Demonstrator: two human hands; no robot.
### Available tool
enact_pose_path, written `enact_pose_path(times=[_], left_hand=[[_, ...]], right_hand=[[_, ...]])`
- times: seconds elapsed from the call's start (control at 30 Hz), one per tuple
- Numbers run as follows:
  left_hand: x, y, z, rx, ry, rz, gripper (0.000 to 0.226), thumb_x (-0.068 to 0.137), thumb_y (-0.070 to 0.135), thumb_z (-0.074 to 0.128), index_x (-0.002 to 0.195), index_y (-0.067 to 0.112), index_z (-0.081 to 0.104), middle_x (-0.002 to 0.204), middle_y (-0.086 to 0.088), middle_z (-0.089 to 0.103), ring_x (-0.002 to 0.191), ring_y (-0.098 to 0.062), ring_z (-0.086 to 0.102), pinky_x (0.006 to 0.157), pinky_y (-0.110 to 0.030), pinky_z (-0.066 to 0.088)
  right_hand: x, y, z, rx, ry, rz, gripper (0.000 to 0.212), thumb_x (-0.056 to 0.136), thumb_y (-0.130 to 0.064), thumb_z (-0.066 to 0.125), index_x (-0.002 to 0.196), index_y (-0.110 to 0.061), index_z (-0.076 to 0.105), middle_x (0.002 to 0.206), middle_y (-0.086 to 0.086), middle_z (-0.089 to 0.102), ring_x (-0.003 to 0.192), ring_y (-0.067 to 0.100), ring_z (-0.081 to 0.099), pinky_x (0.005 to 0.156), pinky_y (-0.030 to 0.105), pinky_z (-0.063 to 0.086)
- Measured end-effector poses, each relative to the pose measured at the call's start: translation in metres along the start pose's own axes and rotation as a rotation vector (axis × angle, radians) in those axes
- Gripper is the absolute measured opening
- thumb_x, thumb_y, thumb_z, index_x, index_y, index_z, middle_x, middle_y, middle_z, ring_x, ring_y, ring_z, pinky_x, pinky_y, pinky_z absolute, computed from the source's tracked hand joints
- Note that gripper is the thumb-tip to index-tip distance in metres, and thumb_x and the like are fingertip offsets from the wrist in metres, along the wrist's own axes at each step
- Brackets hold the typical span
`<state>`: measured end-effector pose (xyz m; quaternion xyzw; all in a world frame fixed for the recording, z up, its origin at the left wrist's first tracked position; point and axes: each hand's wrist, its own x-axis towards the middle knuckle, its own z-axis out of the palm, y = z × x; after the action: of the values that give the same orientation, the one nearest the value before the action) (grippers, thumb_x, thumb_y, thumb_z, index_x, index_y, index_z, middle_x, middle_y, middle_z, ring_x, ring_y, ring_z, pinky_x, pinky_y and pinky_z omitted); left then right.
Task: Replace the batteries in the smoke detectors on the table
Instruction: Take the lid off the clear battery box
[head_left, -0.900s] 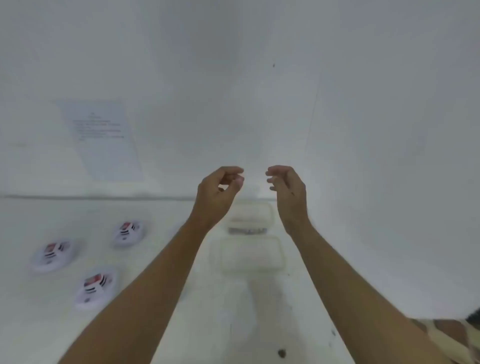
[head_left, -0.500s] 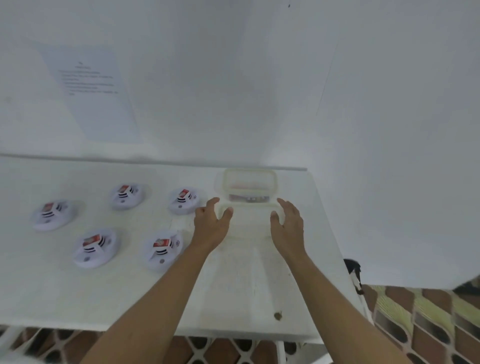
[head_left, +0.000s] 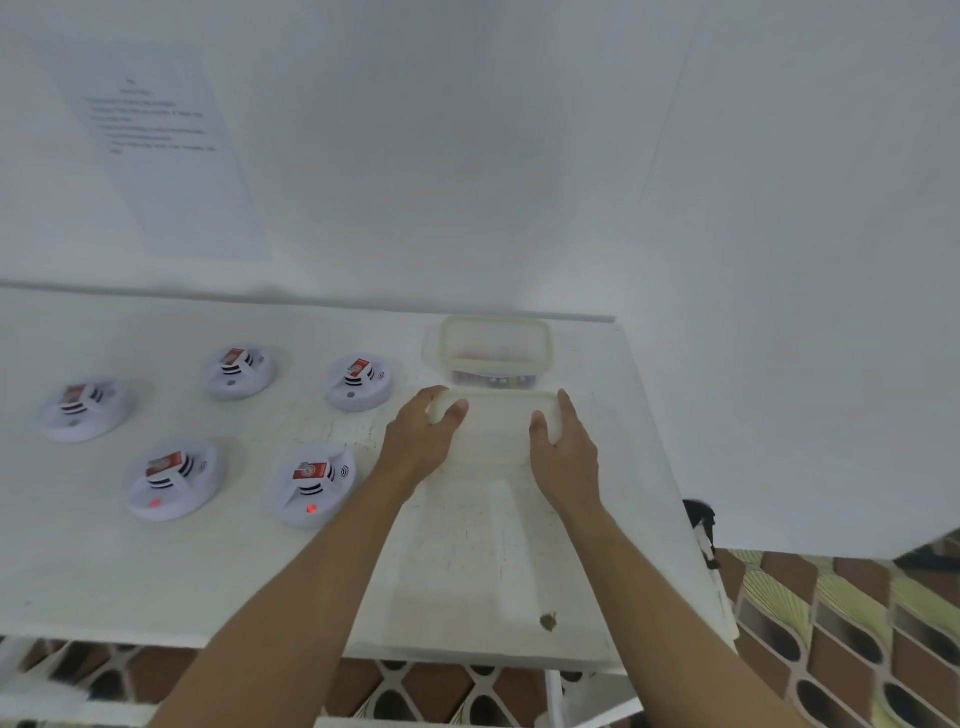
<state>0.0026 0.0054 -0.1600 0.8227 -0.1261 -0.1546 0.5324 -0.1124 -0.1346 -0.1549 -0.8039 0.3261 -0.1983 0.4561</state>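
Several white round smoke detectors with red labels lie on the white table (head_left: 182, 582); the nearest one (head_left: 313, 484) shows a red light, as does another (head_left: 175, 480) to its left. A clear plastic container (head_left: 488, 349) holding small items stands at the back right. In front of it lies a second clear container or lid (head_left: 496, 431). My left hand (head_left: 423, 434) grips its left end and my right hand (head_left: 563, 441) grips its right end.
Three more detectors sit further back (head_left: 359, 382), (head_left: 238, 371), (head_left: 83, 408). A printed sheet (head_left: 161, 150) hangs on the white wall. The table's right edge drops to a patterned tiled floor (head_left: 857, 623).
Both hands came down from in front of the wall to the table and closed on the ends of the near clear container. The view tilted down.
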Motion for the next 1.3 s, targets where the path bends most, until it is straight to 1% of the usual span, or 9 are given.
enact_pose_path(times=[0.2, 0.27, 0.33, 0.43, 0.6, 0.87, 1.0, 1.13, 1.3], left_hand=[[0.001, 0.011, -0.005, 0.306, -0.033, 0.134, 0.062, 0.096, 0.046, 0.052, 0.151, 0.027, 0.030, 0.153, -0.007, 0.027, 0.141, -0.028, 0.026, 0.113, -0.045, 0.028], [0.001, 0.016, -0.009, 0.377, -0.126, 0.249, 0.057, 0.099, 0.037, 0.050, 0.151, 0.024, 0.033, 0.151, -0.004, 0.037, 0.141, -0.024, 0.030, 0.114, -0.038, 0.026], [-0.003, 0.019, -0.012, 0.410, -0.170, 0.274, 0.047, 0.099, 0.036, 0.051, 0.143, 0.021, 0.047, 0.141, -0.004, 0.051, 0.130, -0.020, 0.045, 0.103, -0.030, 0.033], [-0.012, 0.020, -0.013, 0.371, -0.076, 0.192, 0.041, 0.090, 0.047, 0.062, 0.121, 0.020, 0.059, 0.119, -0.002, 0.064, 0.106, -0.017, 0.059, 0.084, -0.031, 0.048], [-0.037, 0.020, -0.009, 0.370, -0.116, 0.071, 0.061, 0.081, 0.058, 0.067, 0.123, 0.020, 0.046, 0.091, -0.002, 0.064, 0.081, -0.014, 0.061, 0.063, -0.027, 0.045], [-0.022, 0.026, 0.002, 0.320, -0.366, 0.079, 0.076, 0.095, 0.060, 0.045, 0.155, 0.026, 0.013, 0.151, -0.004, 0.041, 0.130, -0.024, 0.047, 0.094, -0.027, 0.036], [-0.013, 0.011, 0.003, 0.071, -0.379, 0.052, 0.071, 0.082, 0.070, 0.056, 0.144, 0.045, 0.032, 0.135, 0.007, 0.058, 0.115, -0.015, 0.061, 0.099, -0.041, 0.051], [-0.012, 0.010, 0.006, -0.109, -0.413, 0.068, 0.053, 0.090, 0.048, 0.064, 0.137, 0.039, 0.043, 0.124, 0.006, 0.064, 0.102, -0.009, 0.067, 0.090, -0.040, 0.057], [-0.011, 0.010, 0.005, 0.122, -0.226, 0.110, 0.069, 0.083, 0.061, 0.065, 0.143, 0.044, 0.037, 0.138, 0.005, 0.049, 0.123, -0.017, 0.047, 0.099, -0.034, 0.043]], right_hand=[[0.003, 0.002, -0.004, -0.018, -0.044, -0.030, 0.057, 0.105, -0.036, 0.043, 0.157, -0.020, 0.028, 0.160, 0.000, 0.035, 0.147, 0.021, 0.032, 0.118, 0.033, 0.024], [0.009, 0.004, -0.012, -0.017, -0.133, -0.052, 0.057, 0.105, -0.037, 0.044, 0.157, -0.020, 0.028, 0.158, 0.001, 0.038, 0.146, 0.020, 0.035, 0.115, 0.028, 0.025], [0.017, 0.005, -0.020, -0.044, -0.211, -0.066, 0.058, 0.104, -0.040, 0.047, 0.157, -0.021, 0.031, 0.156, 0.001, 0.043, 0.144, 0.020, 0.038, 0.111, 0.025, 0.027], [0.022, 0.003, -0.021, -0.062, -0.079, -0.038, 0.054, 0.100, -0.040, 0.054, 0.149, -0.018, 0.045, 0.144, 0.001, 0.054, 0.134, 0.021, 0.048, 0.109, 0.031, 0.036], [0.010, -0.004, -0.003, 0.121, -0.017, 0.056, 0.037, 0.104, -0.022, 0.042, 0.140, -0.013, 0.046, 0.137, 0.007, 0.054, 0.127, 0.026, 0.052, 0.107, 0.038, 0.043], [0.012, -0.002, 0.000, 0.082, -0.095, -0.030, 0.042, 0.108, -0.017, 0.029, 0.148, -0.017, 0.045, 0.149, 0.003, 0.048, 0.136, 0.019, 0.043, 0.114, 0.030, 0.032], [0.014, 0.000, 0.002, 0.072, -0.085, -0.049, 0.042, 0.107, -0.015, 0.031, 0.146, -0.014, 0.047, 0.147, 0.003, 0.050, 0.136, 0.018, 0.045, 0.110, 0.026, 0.032], [0.014, 0.000, 0.004, 0.082, -0.066, -0.052, 0.042, 0.107, -0.015, 0.031, 0.146, -0.013, 0.047, 0.147, 0.004, 0.051, 0.136, 0.019, 0.045, 0.113, 0.029, 0.033], [0.015, 0.000, 0.004, 0.080, -0.077, -0.046, 0.042, 0.108, -0.015, 0.029, 0.146, -0.014, 0.046, 0.145, 0.006, 0.051, 0.133, 0.021, 0.047, 0.113, 0.034, 0.037]])
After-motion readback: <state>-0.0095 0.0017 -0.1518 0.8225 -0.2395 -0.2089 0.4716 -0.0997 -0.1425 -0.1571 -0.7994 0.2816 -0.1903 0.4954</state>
